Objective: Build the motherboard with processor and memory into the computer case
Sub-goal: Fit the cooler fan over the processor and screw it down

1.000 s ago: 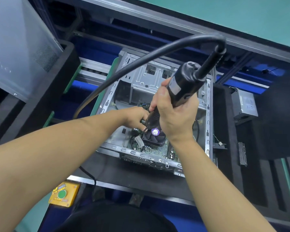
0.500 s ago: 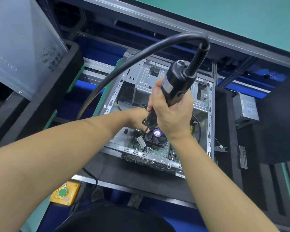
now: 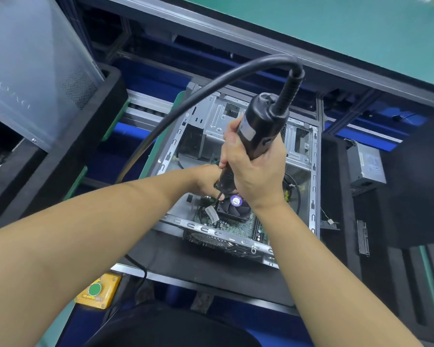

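1. At the far left, a translucent grey panel [image 3: 35, 71] leans over a black foam tray [image 3: 103, 136], with its perforated patch near the tray's corner.
2. Low on the left, at the bench edge, sits a yellow box [image 3: 98, 293] with a round green button on top.
3. The left forearm reaches from the lower left into the open computer case [image 3: 314, 186]. The left hand [image 3: 204, 180] sits low inside it, right at the tip of the tool. Its fingertips are hidden behind the tool and the other hand, so I cannot tell whether they pinch anything or only rest there.
4. A thick black cable [image 3: 186, 103] arches over the case from the left and joins the top of the electric screwdriver [image 3: 257, 132].
5. The screwdriver stands tilted, its top leaning to the upper right. Its bit points down into the case just left of the fan.
6. The right hand [image 3: 257, 174] is wrapped firmly round the screwdriver's body, with the thumb lying up along its left side.
7. The case lies with its open face up on a dark mat. The motherboard [image 3: 236, 229] lies flat on the case floor at the near end. On it, just below the right wrist, is a black cooler fan [image 3: 234, 209] with a purple hub label.
8. Right of the case, a grey power supply unit [image 3: 366, 166] rests in black foam. A green bench top [image 3: 336, 33] runs across the upper right.
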The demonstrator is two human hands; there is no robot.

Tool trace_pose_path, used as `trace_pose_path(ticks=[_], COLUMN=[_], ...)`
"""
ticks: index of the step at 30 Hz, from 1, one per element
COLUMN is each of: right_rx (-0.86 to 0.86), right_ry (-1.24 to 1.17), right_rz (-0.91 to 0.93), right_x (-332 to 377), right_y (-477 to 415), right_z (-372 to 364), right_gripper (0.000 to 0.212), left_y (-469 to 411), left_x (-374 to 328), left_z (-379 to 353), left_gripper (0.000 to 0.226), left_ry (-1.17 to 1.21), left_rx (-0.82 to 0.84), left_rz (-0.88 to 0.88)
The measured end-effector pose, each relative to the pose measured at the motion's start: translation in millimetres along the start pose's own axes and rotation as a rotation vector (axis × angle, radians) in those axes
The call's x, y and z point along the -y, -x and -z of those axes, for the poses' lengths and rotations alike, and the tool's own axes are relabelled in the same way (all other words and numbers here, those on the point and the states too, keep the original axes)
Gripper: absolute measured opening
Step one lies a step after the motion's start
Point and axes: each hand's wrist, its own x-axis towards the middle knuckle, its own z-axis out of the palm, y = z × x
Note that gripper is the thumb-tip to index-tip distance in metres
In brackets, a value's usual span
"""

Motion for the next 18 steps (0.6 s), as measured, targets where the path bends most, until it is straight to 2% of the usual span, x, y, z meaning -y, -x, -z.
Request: trace_pose_path(ticks=[3,5,6,8,10,14,17,18], right_rx=[0.009,0.027,0.028,0.017,0.022,0.036,0.022,0.019], right_ry=[0.007,0.016,0.014,0.006,-0.014,-0.003,-0.009,-0.014], right_rz=[0.005,0.002,0.002,0.006,0.020,0.007,0.013,0.016], right_x=[-1.5,-3.6,-3.9,-1.2,1.1,-1.5,3.1,4.7], right_y=[-3.4,-2.3,-0.8,1.5,2.8,4.0,4.1,3.7], right_z=[0.3,0.0,-0.3,-1.5,-0.9,-0.4,-2.6,-2.0], right_gripper=[0.037,0.042,0.042,0.035,0.025,0.036,0.024,0.023], left_y=[2.4,4.6,5.2,4.2,3.0,2.2,1.9,1.8], left_x=[-1.4,-3.5,-4.4,-6.3,-6.2,-4.3,-3.4,-2.3], left_z=[0.7,-0.9,-1.2,0.2,0.5,0.2,0.6,0.8], left_gripper=[0.021,0.013,0.010,0.024,0.025,0.029,0.014,0.015], left_ry=[0.036,0.043,0.049,0.040,-0.005,-0.044,-0.064,-0.065], left_rx=[0.004,0.019,0.025,0.016,0.003,-0.020,-0.007,-0.002], left_rz=[0.029,0.038,0.040,0.028,0.014,0.010,0.049,0.057])
